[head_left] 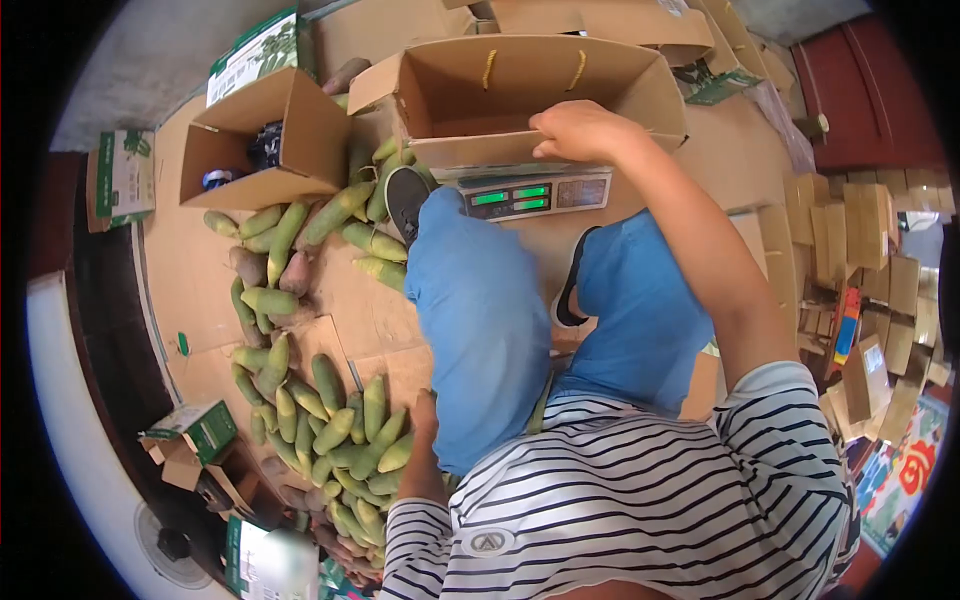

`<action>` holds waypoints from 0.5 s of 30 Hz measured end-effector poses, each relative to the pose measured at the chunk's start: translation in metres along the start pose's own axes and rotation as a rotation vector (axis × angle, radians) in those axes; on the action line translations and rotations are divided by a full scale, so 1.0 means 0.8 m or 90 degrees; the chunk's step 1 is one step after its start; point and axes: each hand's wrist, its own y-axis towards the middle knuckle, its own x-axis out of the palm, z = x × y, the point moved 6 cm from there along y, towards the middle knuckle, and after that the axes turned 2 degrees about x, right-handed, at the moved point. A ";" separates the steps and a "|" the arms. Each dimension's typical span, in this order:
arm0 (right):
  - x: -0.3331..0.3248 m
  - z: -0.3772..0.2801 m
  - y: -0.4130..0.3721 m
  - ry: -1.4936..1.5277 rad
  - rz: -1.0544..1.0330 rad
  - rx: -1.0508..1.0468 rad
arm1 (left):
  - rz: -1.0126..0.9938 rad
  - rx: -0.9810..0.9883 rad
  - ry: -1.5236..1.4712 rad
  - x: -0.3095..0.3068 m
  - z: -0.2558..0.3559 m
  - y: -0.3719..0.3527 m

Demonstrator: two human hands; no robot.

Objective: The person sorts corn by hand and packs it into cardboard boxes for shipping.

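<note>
In front of me an open cardboard box (545,150) with yellow rope handles sits on a weighing scale (560,192) with lit green displays. Nothing shows on the visible part of its floor. My right hand (580,132) is at the box's near rim, its fingers curled over the edge and its thumb on the near side. Down at my left side, my left hand (425,408) is beside a large pile of green radishes (340,430), mostly hidden by my knee. Its fingers cannot be made out.
More green radishes (285,240) and a few reddish-brown roots (297,273) lie on the cardboard-covered floor. A smaller open box (310,140) holding dark items stands at the left. Stacked cartons (865,225) fill the right side. Flattened cardboard (385,30) and boxes lie behind.
</note>
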 end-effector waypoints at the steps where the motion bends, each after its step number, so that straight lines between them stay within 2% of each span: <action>1: 0.002 0.002 0.001 0.004 0.002 0.003 | 0.025 -0.020 -0.132 0.016 -0.011 0.004; 5: 0.009 0.005 0.007 -0.003 0.013 -0.003 | 0.037 -0.035 -0.241 -0.016 0.002 -0.018; 8: 0.002 0.001 0.001 0.001 0.011 0.013 | 0.036 -0.021 -0.296 -0.077 0.017 -0.029; 11: 0.003 0.002 0.002 0.009 0.000 0.022 | 0.114 -0.004 -0.406 -0.188 0.050 -0.037; 15: 0.005 0.000 0.002 -0.012 -0.019 0.047 | 0.338 0.113 -0.568 -0.411 0.162 -0.062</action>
